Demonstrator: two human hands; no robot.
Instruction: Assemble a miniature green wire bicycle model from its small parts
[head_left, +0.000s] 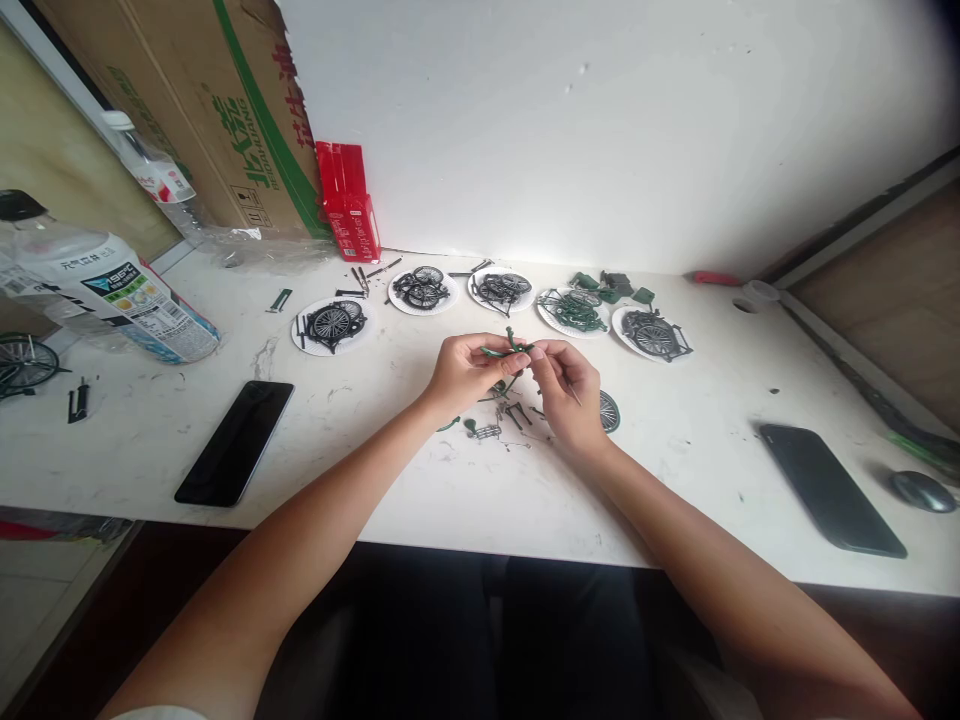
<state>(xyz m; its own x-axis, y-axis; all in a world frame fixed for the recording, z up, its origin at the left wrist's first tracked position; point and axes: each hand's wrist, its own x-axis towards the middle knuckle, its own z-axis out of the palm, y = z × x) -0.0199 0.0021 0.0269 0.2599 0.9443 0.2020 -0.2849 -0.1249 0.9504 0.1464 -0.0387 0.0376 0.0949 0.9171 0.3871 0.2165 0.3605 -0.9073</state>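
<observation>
Above the middle of the white table (675,450), my left hand (466,372) and my right hand (564,392) meet. Both pinch a small green model bicycle frame part (510,347) between their fingertips. A thin dark stick-like tool also pokes out of my right hand. Under the hands lie loose small parts (491,428) and a little spoked wheel (609,411). Behind them stand several white paper plates with black and green model bicycle pieces, one of them at the left (330,325) and another at the right (651,334).
One black phone (235,441) lies at the left and another (831,488) at the right, with a mouse (922,490) at the far right edge. A plastic bottle (112,295) lies at the left. A red box (349,203) and a cardboard box (202,100) stand at the back.
</observation>
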